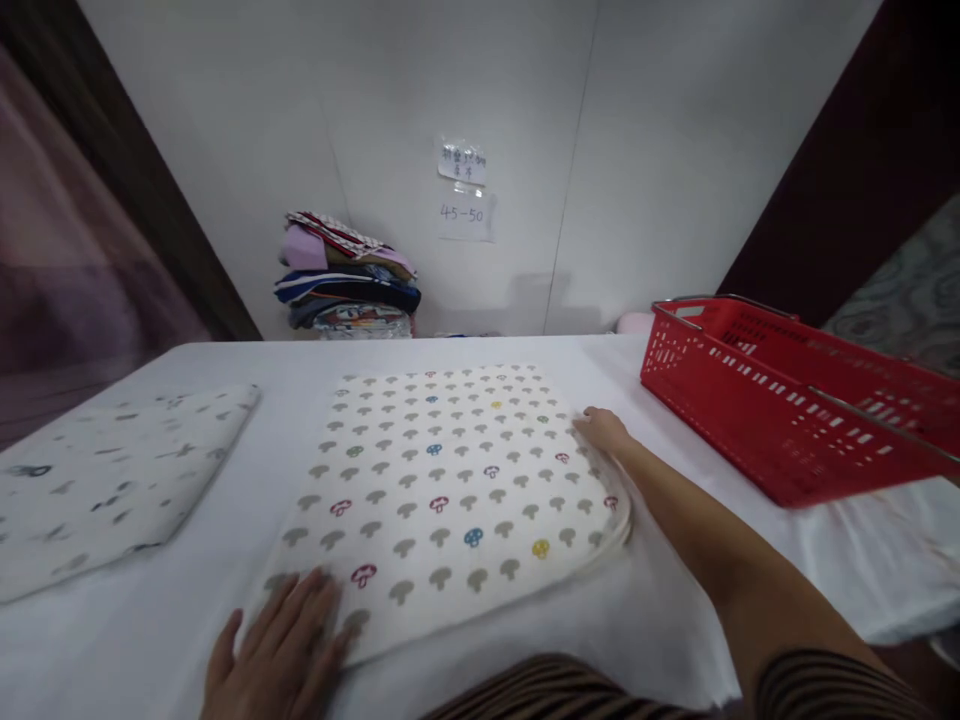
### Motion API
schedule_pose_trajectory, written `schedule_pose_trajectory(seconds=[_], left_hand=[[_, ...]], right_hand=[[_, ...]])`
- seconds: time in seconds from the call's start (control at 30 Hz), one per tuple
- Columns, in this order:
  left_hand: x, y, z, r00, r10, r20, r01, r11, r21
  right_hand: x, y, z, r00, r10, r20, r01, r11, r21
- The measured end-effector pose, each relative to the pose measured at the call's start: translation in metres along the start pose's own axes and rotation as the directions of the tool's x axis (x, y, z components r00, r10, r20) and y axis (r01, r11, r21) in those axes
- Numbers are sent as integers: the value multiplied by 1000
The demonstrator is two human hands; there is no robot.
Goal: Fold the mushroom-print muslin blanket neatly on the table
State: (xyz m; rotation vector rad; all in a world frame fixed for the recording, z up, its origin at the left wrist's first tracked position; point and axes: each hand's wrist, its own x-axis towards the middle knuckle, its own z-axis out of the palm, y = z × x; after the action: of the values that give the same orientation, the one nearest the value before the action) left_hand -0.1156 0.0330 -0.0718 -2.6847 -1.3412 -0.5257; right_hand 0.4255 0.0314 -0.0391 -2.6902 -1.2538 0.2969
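Observation:
A folded white cloth point(450, 470) printed with grey and coloured mushrooms lies flat on the white table in front of me. My left hand point(277, 650) rests on its near left corner, fingers spread and stretched out. At the cloth's right edge is my right hand point(602, 430), its fingers reaching onto or against the side; the fingertips are small and partly hidden, so I cannot make out whether they pinch the fabric. Several layers show at the rounded near right corner.
Another folded white cloth point(112, 480) with dark prints lies on the left. A red plastic basket point(750, 420) with metal handles stands on the right of the table point(585, 365). At the back is a stack of folded textiles point(349, 280). Paper labels point(466, 215) hang on the wall.

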Motion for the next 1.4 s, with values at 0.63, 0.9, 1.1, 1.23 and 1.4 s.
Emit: schedule_pose_trajectory(seconds=[0.63,0.9,1.1,1.23,1.4], left_hand=[[89,263,9,799,591,116,-508,765,-396],[114,304,25,819,541,190,-480,828,-290],[127,313,33,835,485,260,-424,868,-258],[127,312,35,846,467,257,-395,873,-285],[132,312,32,860,426,283,-316,878,-359]], right_hand=[[-159,48,4,961,78,266,-260,590,765],[-159,48,6,963,35,269,-248,515,820],[-160,51,6,956,-2,294,-264,439,859],[-159,53,6,949,-23,314,-278,405,871],[-158,51,8,959,-56,278,-238,372,897]])
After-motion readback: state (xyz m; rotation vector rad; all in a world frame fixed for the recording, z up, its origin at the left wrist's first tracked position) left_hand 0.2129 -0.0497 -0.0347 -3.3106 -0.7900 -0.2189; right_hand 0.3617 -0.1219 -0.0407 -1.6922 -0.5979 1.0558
